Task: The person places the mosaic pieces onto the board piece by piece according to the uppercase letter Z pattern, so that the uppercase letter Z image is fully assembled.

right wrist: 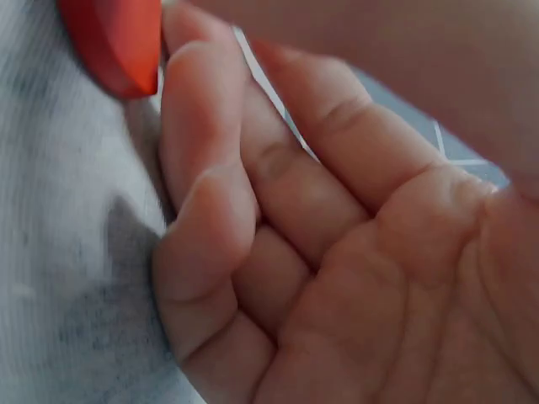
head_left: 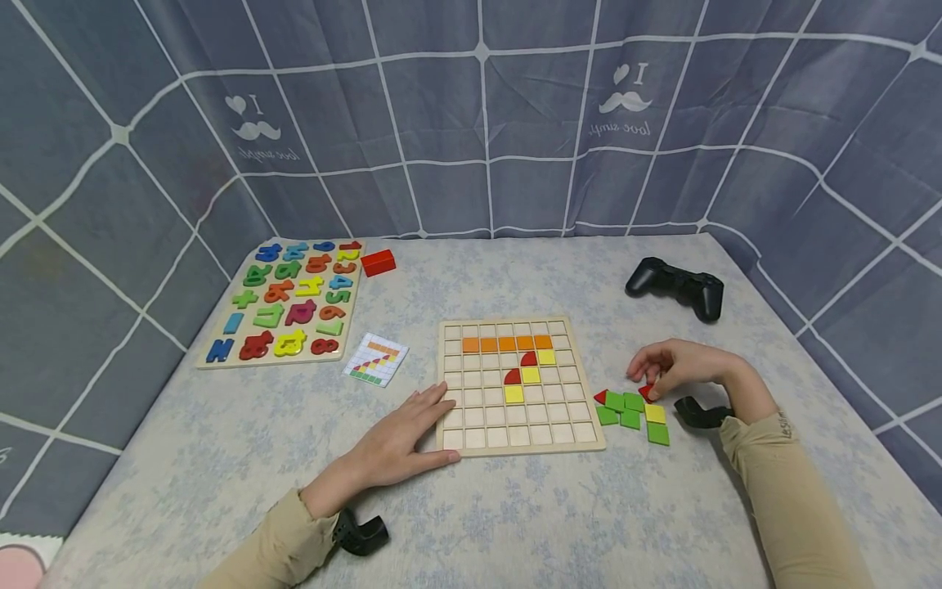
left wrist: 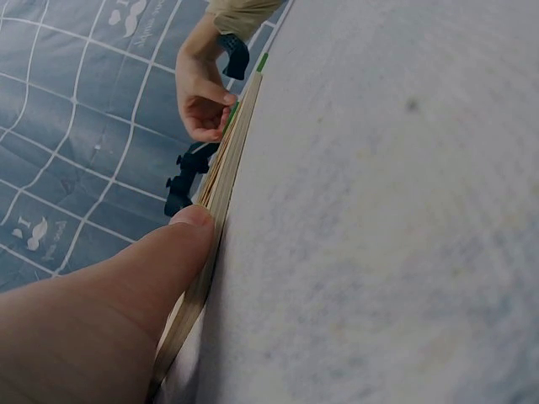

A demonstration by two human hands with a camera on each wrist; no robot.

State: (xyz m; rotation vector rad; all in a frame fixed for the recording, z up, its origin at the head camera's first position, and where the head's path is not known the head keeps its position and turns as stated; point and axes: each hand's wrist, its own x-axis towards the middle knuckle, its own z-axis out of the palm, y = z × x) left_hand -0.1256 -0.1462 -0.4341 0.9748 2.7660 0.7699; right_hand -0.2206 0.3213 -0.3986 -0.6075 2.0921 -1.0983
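My left hand [head_left: 401, 442] lies flat, steadying the grid board [head_left: 518, 384], partly filled; my right hand's [head_left: 673, 368] curled fingers pinch a red piece [head_left: 648, 392] beside loose tiles [head_left: 631, 411] on the tabletop [head_left: 515, 515].

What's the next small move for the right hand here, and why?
Probably lift the red wooden quarter-round piece and carry it toward the wooden grid board. The right hand already pinches that piece beside the loose green tiles, the left hand rests flat against the board's left edge, and most cells are bare.
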